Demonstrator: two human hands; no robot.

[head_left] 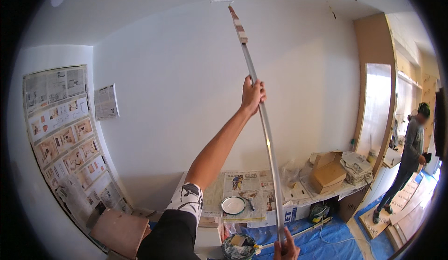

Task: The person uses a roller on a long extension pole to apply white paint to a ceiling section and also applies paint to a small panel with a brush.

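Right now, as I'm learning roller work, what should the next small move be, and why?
I'd probably roll a short stroke straight down: the roller lies crosswise near the top of the wall, and the pole is held two-handed, left hand high, right hand low.

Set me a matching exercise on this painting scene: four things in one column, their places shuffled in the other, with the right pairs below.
1. Left hand
2. Right hand
3. Paint roller
4. Cardboard box

A. Beside stacked newspapers
B. At the upper end of the long pole
C. Around the pole, above the other hand
D. Low on the pole, at the picture's bottom edge

Pairs: 1-C, 2-D, 3-B, 4-A
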